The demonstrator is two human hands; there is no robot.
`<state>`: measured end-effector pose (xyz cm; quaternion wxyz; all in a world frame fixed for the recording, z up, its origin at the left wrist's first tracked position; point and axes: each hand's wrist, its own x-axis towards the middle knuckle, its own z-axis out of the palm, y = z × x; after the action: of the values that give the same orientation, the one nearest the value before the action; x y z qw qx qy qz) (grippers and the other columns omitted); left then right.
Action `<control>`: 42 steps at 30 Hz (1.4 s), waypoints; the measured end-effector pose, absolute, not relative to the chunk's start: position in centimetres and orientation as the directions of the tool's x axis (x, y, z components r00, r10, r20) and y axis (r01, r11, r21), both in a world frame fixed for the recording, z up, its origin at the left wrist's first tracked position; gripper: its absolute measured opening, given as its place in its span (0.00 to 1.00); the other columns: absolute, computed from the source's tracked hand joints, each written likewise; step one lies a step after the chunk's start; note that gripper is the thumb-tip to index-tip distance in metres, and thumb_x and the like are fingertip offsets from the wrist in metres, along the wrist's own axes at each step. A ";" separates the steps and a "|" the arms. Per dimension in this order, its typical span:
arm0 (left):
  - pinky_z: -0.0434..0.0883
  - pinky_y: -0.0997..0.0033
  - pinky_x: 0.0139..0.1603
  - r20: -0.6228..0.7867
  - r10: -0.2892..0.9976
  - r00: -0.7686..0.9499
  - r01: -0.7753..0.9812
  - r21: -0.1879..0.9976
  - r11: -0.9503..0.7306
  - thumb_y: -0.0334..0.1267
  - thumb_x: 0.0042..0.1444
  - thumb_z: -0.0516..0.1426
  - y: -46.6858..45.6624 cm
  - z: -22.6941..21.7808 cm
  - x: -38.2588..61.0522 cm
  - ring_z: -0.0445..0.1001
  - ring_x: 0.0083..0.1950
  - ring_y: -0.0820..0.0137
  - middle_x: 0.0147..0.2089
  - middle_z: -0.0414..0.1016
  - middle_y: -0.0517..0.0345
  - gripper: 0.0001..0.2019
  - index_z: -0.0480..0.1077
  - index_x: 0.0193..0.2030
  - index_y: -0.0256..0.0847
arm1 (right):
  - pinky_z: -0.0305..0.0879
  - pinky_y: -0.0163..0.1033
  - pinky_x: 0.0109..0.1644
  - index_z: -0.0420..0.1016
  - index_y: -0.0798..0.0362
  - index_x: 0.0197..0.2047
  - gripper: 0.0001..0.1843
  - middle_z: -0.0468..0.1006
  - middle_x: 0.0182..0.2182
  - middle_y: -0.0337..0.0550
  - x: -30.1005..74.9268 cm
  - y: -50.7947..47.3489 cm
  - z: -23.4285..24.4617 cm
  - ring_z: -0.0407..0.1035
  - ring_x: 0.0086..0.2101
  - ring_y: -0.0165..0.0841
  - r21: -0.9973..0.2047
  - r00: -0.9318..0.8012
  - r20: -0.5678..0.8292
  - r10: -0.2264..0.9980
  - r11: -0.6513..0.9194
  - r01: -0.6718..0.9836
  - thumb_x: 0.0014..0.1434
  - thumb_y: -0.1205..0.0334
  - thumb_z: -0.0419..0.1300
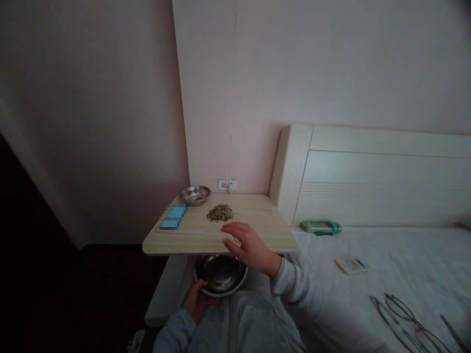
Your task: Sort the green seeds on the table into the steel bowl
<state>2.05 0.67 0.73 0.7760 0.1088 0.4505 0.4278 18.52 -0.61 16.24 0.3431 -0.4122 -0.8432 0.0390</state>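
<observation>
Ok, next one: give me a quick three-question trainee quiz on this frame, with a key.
1. Which hand holds the metal bowl nearest the person?
2. True or false: the green bottle lies on its side on the bed.
3. What is spread in a loose pile on the wooden tabletop? A: coins; B: small greenish-brown bits; C: pencils.

Key:
1. The left hand; the right hand shows nothing held.
2. True.
3. B.

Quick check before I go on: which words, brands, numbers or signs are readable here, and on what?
None can be read.
Flat packet: coloured marks, too blurred.
Wall socket: red patch, too small.
Blue rectangle: pixelated.
Green bottle: no lettering discernible.
</observation>
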 end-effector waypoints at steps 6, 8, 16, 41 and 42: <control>0.68 0.63 0.28 -0.529 0.829 0.179 -0.563 0.636 0.528 0.26 0.42 0.52 0.8 0.2 2.1 0.71 0.27 0.66 0.29 0.72 0.56 0.17 0.60 0.42 0.37 | 0.55 0.47 0.50 0.58 0.56 0.52 0.23 0.63 0.49 0.51 24.9 1.9 5.0 0.55 0.50 0.39 -0.054 -0.293 0.438 0.850 0.349 0.935 0.54 0.56 0.48; 0.69 0.62 0.28 -0.534 0.826 0.179 -0.557 0.637 0.532 0.27 0.42 0.52 0.7 0.1 2.1 0.71 0.26 0.66 0.27 0.72 0.55 0.14 0.60 0.39 0.36 | 0.55 0.47 0.50 0.57 0.55 0.52 0.23 0.62 0.50 0.49 25.4 1.0 3.6 0.55 0.50 0.39 -0.045 -0.270 0.469 0.841 0.328 0.944 0.54 0.57 0.48; 0.69 0.62 0.29 -0.518 0.835 0.184 -0.542 0.655 0.526 0.27 0.42 0.52 0.8 0.0 2.1 0.71 0.26 0.67 0.27 0.72 0.55 0.11 0.61 0.35 0.36 | 0.58 0.44 0.47 0.66 0.52 0.45 0.15 0.68 0.43 0.46 25.2 1.1 2.4 0.61 0.44 0.36 -0.156 -0.136 0.606 0.784 0.285 0.946 0.54 0.63 0.47; 0.68 0.62 0.28 -0.578 0.797 0.174 -0.561 0.608 0.563 0.30 0.43 0.52 1.2 -0.7 2.0 0.71 0.25 0.65 0.25 0.73 0.53 0.11 0.61 0.36 0.35 | 0.55 0.33 0.30 0.64 0.53 0.41 0.15 0.72 0.23 0.40 22.0 5.5 6.0 0.65 0.26 0.31 -0.586 0.144 0.353 0.924 0.099 0.804 0.56 0.57 0.43; 0.68 0.62 0.29 -0.584 0.793 0.173 -0.567 0.599 0.565 0.30 0.43 0.52 1.3 -0.7 2.0 0.71 0.25 0.65 0.26 0.73 0.54 0.12 0.61 0.37 0.35 | 0.54 0.33 0.29 0.64 0.53 0.41 0.14 0.72 0.22 0.40 20.9 5.7 6.2 0.65 0.26 0.31 -0.566 0.112 0.347 0.931 0.112 0.817 0.55 0.57 0.44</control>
<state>1.99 1.30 -0.70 0.7560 0.1230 0.4593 0.4499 20.90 5.68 6.24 0.3450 -0.6610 -0.6611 0.0830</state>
